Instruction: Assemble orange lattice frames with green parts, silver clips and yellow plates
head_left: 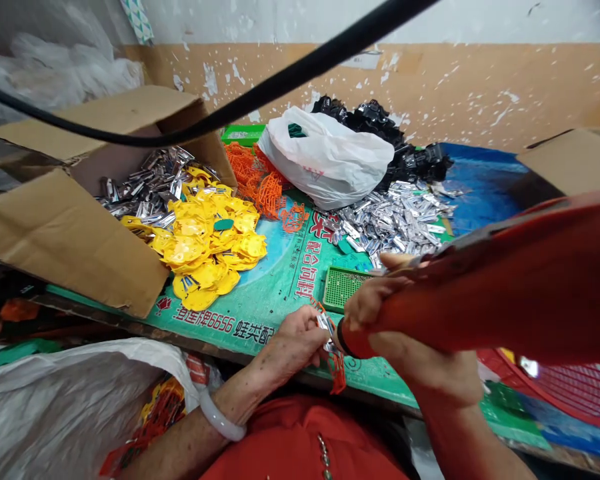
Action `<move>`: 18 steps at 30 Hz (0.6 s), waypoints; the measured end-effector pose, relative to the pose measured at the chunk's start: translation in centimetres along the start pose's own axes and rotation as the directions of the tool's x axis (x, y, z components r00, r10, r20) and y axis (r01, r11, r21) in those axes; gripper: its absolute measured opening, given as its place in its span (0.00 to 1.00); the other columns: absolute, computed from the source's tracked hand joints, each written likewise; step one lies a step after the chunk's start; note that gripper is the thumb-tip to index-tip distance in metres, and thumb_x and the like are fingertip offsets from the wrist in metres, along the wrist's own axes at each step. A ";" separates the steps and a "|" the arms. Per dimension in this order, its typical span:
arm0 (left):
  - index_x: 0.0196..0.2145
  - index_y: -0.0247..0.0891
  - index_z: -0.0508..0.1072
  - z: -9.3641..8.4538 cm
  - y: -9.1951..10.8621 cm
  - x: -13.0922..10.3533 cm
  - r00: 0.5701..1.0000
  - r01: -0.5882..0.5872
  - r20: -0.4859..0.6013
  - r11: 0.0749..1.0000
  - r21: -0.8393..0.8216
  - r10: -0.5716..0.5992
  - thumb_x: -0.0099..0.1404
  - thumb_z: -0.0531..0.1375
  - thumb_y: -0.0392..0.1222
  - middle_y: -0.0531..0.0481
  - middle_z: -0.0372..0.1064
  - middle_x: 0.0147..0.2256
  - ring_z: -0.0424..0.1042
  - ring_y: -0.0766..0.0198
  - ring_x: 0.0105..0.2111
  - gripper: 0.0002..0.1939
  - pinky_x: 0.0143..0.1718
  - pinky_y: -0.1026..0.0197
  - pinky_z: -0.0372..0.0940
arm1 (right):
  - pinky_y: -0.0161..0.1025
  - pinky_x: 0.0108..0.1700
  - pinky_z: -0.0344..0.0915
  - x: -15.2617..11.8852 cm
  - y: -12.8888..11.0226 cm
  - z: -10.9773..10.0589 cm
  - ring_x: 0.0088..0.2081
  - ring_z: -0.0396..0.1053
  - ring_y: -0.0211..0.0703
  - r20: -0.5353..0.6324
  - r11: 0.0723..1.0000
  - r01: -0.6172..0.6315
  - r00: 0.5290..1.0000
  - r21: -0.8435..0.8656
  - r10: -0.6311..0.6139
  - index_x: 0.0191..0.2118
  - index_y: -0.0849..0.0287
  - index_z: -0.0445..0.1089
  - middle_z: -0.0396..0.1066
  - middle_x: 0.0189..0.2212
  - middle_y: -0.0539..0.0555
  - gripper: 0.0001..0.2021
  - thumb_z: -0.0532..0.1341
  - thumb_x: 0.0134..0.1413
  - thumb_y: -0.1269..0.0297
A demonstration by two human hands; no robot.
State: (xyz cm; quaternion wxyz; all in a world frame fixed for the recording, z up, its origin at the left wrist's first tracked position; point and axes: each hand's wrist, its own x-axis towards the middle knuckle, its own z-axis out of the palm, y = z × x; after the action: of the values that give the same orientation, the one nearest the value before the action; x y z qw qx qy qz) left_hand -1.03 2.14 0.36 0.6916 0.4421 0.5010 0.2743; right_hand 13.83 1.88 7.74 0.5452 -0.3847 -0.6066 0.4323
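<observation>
My left hand (300,337), with a pale bangle at the wrist, is closed on a thin orange plastic piece (337,372) with a shiny metal part (325,325) lying against it. My right hand (425,367) wraps round the body of a large red electric screwdriver (470,300). Its black-ringed nose points left at the metal part; whether the tip touches is hidden. Just behind the hands sits a small green mesh basket (344,288) holding small bits too fine to name.
At left, an open cardboard box (75,233) spills metal parts beside yellow plastic pieces (205,233). Orange pieces (255,177), a white plastic bag (330,157), silver metal parts (395,217) and black parts (410,147) lie behind. A red basket (575,390) stands right; a black cable (260,93) crosses above.
</observation>
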 end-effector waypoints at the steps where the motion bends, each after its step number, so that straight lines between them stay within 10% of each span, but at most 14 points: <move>1: 0.31 0.39 0.65 -0.2 0.1 -0.2 1.000 -0.006 0.004 0.999 0.031 0.006 0.55 0.58 0.38 0.60 0.64 0.18 0.60 0.72 0.15 0.05 0.16 0.70 0.52 | 0.44 0.31 0.70 -0.1 -0.1 -0.4 0.27 0.66 0.41 -0.017 0.998 0.015 1.000 0.058 -0.014 0.44 0.47 0.66 0.64 0.24 0.47 0.18 0.65 0.48 0.50; 6: 0.34 0.37 0.65 -0.6 0.4 -0.7 0.998 0.001 0.059 0.997 0.078 -0.005 0.58 0.56 0.38 0.55 0.69 0.22 0.70 0.68 0.19 0.05 0.16 0.70 0.59 | 0.42 0.36 0.70 0.1 -0.1 -2.2 0.30 0.68 0.39 -0.152 0.923 0.064 0.988 0.380 -0.006 0.49 0.46 0.68 0.68 0.30 0.47 0.25 0.71 0.43 0.65; 18: 0.31 0.35 0.71 -0.5 1.6 -1.3 1.000 0.012 -0.002 0.998 -0.056 -0.012 0.49 0.61 0.35 0.58 0.65 0.21 0.61 0.74 0.18 0.09 0.16 0.71 0.54 | 0.43 0.28 0.66 2.0 0.7 -3.3 0.25 0.68 0.42 -0.596 1.000 -0.017 0.802 0.016 0.023 0.26 0.59 0.73 0.71 0.24 0.51 0.12 0.73 0.29 0.68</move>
State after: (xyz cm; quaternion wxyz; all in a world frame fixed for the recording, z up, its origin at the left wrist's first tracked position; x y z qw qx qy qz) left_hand -1.85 1.93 2.29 0.7047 0.4194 0.4966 0.2845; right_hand 16.87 4.38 7.81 0.7054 -0.5048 -0.3984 0.2982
